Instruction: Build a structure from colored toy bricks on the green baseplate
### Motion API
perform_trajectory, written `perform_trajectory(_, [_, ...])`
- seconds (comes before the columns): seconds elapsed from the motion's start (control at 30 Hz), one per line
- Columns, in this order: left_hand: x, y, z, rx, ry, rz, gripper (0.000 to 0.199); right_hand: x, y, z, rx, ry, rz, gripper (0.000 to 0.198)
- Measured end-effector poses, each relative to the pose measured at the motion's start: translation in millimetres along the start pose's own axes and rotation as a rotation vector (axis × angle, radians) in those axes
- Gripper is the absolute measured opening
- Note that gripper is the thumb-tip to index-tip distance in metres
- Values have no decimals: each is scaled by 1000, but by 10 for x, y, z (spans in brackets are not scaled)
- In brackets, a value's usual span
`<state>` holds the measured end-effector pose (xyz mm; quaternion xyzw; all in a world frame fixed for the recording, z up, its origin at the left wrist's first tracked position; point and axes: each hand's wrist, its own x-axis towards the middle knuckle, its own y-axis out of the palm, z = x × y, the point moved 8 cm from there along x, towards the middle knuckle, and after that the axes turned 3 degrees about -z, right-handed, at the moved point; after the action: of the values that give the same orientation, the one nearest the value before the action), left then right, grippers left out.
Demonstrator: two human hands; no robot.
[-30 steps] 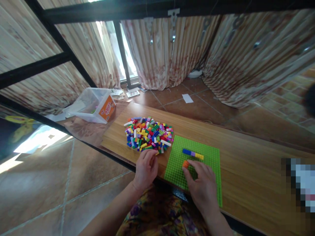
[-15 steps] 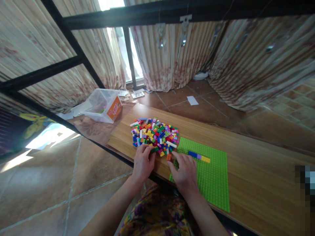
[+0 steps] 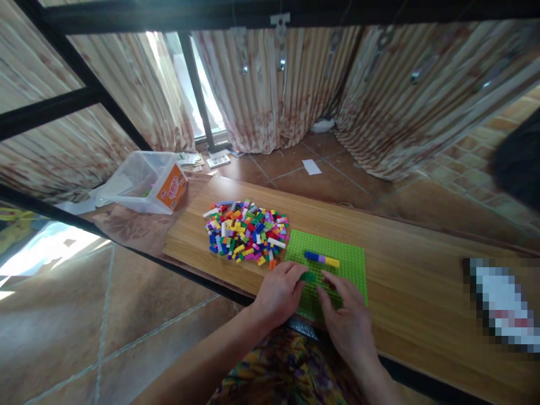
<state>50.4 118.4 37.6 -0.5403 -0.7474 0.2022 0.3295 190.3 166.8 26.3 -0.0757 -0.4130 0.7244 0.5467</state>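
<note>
My left hand (image 3: 280, 292) pinches a dark green toy brick (image 3: 309, 277) over the light green baseplate (image 3: 354, 250). To the right of that brick is my right hand (image 3: 348, 315), its thumb and fingers apart and nothing visible between them. Beyond both hands, a blue, purple and yellow row of bricks (image 3: 322, 259) lies on the plate. Left of the plate spreads a heap of mixed coloured bricks (image 3: 247, 230). One orange brick (image 3: 273, 264) sits at the heap's near edge, close to my left hand.
A clear plastic box (image 3: 145, 183) with an orange label stands past the left end of the wooden bench (image 3: 405, 270). A black metal frame (image 3: 105, 118) crosses in front of the curtains. At far right is a pixelated patch (image 3: 502, 306).
My left hand has moved right from the heap to the baseplate, carrying the dark green brick. My right hand has shifted away from the orange brick. The view has turned slightly right.
</note>
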Motion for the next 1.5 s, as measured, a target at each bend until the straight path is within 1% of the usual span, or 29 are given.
perform_trajectory(0.13, [16,71,-58,-43,15,29,28,-18,63,-18,61,12,95,31])
perform_trajectory(0.23, [-27,102,-58,-78,-2,1,30,-31,46,-58,94,48,98,27])
perform_trajectory(0.33, [-56,105,-13,-98,-46,-63,34,-1,-9,-81,74,67,41,26])
perform_trajectory(0.43, [-50,97,38,-108,-95,-115,35,66,-34,-46,9,45,-72,26])
perform_trajectory(0.5, [-32,93,61,-121,-124,-132,34,105,18,-3,-64,28,-123,26])
perform_trajectory(0.57, [-11,91,81,-142,-153,-142,32,132,111,36,-158,18,-136,25])
perform_trajectory(0.67, [8,95,123,-188,-206,-148,32,145,220,77,-268,1,-123,21])
perform_trajectory(0.73, [13,105,155,-223,-239,-143,33,147,236,95,-292,-20,-107,20])
perform_trajectory(0.83, [18,120,197,-253,-260,-142,34,158,211,109,-280,-52,-77,20])
perform_trajectory(1.0, [50,150,247,-268,-259,-143,34,209,190,124,-279,-67,-49,21])
perform_trajectory(1.23, [83,151,242,-255,-269,-134,38,245,224,113,-275,-53,-45,22])
perform_trajectory(1.5, [72,174,245,-235,-286,-107,38,224,214,66,-248,-47,-56,25])
